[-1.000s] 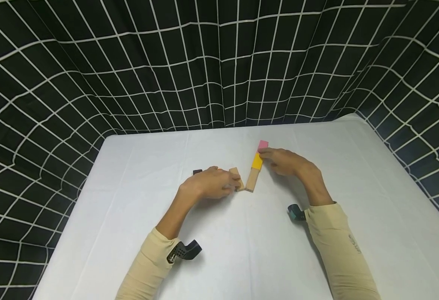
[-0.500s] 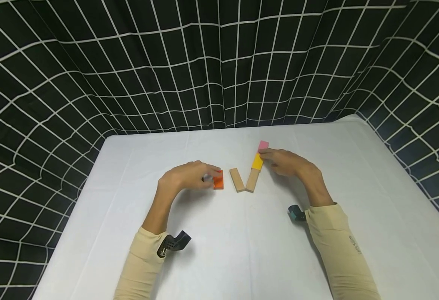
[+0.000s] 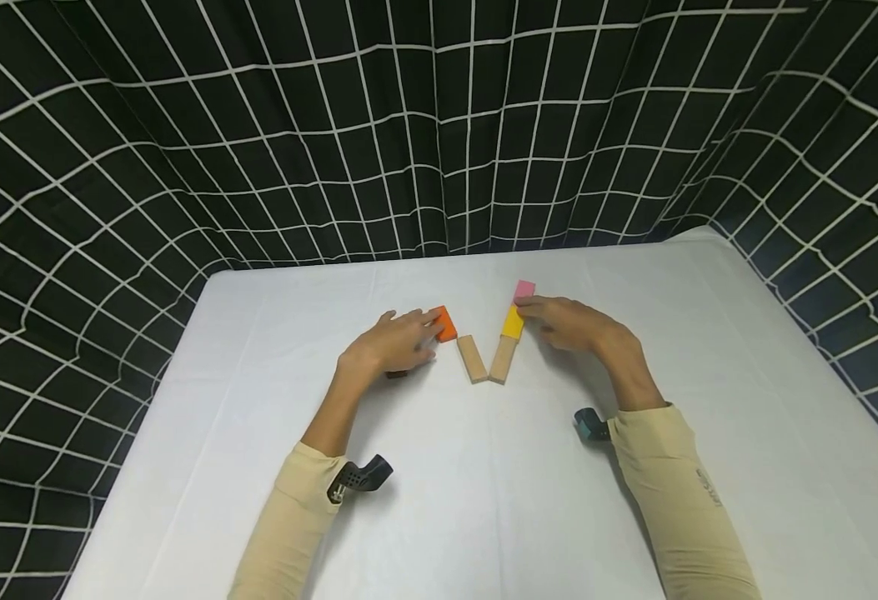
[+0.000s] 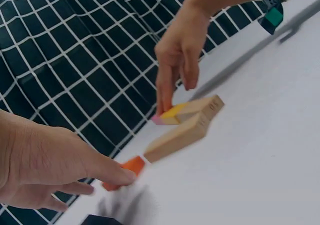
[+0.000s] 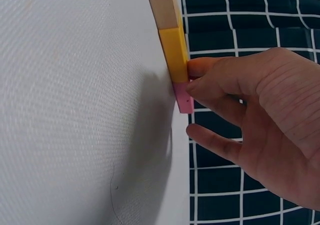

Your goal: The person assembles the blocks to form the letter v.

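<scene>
My left hand (image 3: 393, 342) reaches an orange block (image 3: 447, 325) with its fingertips, and the thumb stands apart below it. In the left wrist view the orange block (image 4: 131, 169) is partly behind a digit. Its near corner lies close to a plain wooden block (image 3: 472, 359). That one meets a second wooden block (image 3: 502, 359) at the bottom, forming a V. Above the second follow a yellow block (image 3: 513, 324) and a pink block (image 3: 524, 289), end to end. My right hand (image 3: 569, 323) touches this line near the yellow-pink joint, its fingers loosely extended.
A dark block (image 3: 397, 375) shows partly from under the left hand. White cloth covers the table (image 3: 469, 500). A dark curtain with a white grid (image 3: 408, 125) rises behind and at both sides. Each wrist bears a camera.
From the wooden block, my left hand has gone left to the orange block. The orange block has shifted up and slightly right and turned at a slant. My right hand stays put.
</scene>
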